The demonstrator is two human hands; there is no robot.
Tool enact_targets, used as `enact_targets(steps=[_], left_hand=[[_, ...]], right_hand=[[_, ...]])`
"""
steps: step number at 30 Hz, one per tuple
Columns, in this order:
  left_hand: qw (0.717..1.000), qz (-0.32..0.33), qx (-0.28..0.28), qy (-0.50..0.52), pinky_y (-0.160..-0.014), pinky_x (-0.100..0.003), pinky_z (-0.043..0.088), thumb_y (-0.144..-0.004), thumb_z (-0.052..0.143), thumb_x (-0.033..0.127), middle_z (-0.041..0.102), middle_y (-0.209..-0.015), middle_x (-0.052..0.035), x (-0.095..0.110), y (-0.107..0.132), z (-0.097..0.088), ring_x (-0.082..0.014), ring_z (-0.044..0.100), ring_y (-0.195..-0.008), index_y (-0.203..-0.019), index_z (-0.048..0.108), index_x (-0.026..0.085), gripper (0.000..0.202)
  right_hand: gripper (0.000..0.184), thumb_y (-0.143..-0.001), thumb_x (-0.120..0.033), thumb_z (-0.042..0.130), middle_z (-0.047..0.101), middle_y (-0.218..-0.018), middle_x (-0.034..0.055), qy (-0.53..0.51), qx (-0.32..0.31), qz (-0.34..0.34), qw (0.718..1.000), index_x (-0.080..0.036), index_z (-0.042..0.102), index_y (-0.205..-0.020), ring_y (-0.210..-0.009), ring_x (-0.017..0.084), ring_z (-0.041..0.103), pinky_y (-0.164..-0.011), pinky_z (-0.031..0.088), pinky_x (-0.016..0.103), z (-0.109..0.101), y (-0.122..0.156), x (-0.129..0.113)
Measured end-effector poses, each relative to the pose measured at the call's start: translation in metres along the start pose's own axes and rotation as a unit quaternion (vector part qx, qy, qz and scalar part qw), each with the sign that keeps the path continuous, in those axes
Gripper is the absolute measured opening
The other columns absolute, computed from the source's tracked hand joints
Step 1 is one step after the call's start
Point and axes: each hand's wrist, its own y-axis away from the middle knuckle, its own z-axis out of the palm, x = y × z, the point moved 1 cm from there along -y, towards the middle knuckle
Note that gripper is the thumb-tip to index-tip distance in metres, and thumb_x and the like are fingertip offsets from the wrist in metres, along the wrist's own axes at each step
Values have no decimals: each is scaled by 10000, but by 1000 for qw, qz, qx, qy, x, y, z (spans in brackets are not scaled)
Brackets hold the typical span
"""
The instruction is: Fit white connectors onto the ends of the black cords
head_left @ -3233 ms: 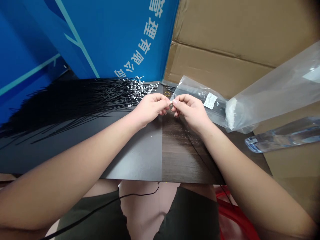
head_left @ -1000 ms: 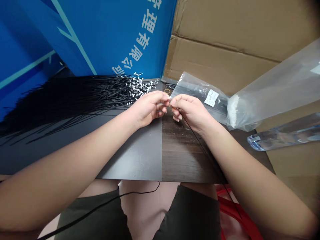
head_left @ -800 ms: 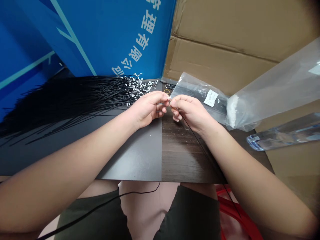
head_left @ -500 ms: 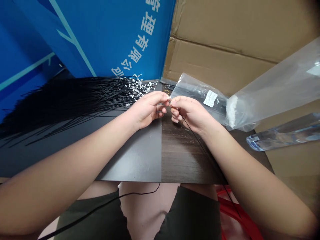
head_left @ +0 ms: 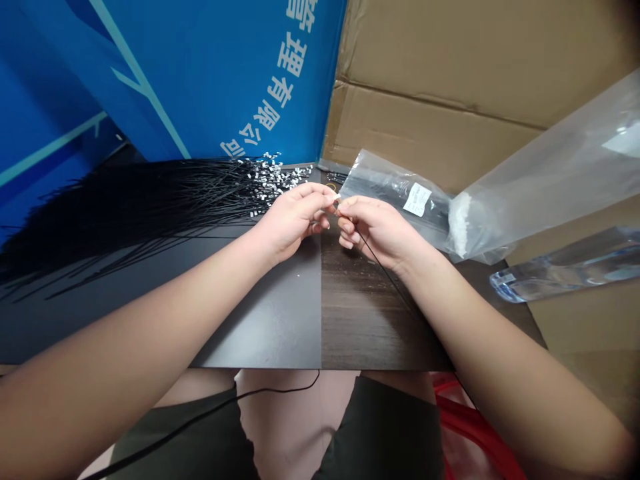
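Over the dark two-tone tabletop [head_left: 280, 327], a thin black cable [head_left: 380, 264] is pinched by the right hand [head_left: 376, 228], fingers closed narrowly; a tiny white piece [head_left: 336, 197] is similarly held by the left hand [head_left: 293, 220]. Whether the two are joined cannot be told. Beyond, white-tipped black cables [head_left: 150, 197] are heaped at left

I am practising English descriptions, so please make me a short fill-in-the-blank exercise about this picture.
1. One thin black cord trails from the person's ____ hand.
2. The large heap of black cords has many ____ tips at one end.
3. The panel with printed characters is mainly ____.
Missing words: right; white; blue.
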Motion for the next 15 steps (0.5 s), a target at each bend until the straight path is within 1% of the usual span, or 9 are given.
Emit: enact_targets(steps=[7,10,15], left_hand=[[996,67,33,-56,-613,-219,474,-820,777,201,700,-797,1,1,-1,1,-79,581,-624,-852,723,168,71],[994,79,40,-68,-607,-231,471,-808,779,204,700,-783,1,2,0,1,-82,571,-607,-835,730,170,66],[992,83,47,-77,-599,-238,464,-804,770,195,703,-782,-1,3,1,2,-87,577,-605,-813,732,173,45]], right_hand=[[198,-838,-251,810,589,-605,-49,19,18,-25,999,-200,621,-808,-487,76,466,-506,425,245,3,0,3],[193,-847,-258,807,607,-606,-46,45,29,-45,998,-202,629,-802,-488,78,479,-500,405,241,2,-1,4],[139,-894,-207,735,628,-619,-36,74,61,-73,993,-198,639,-793,-493,82,502,-503,400,242,1,-3,4]])
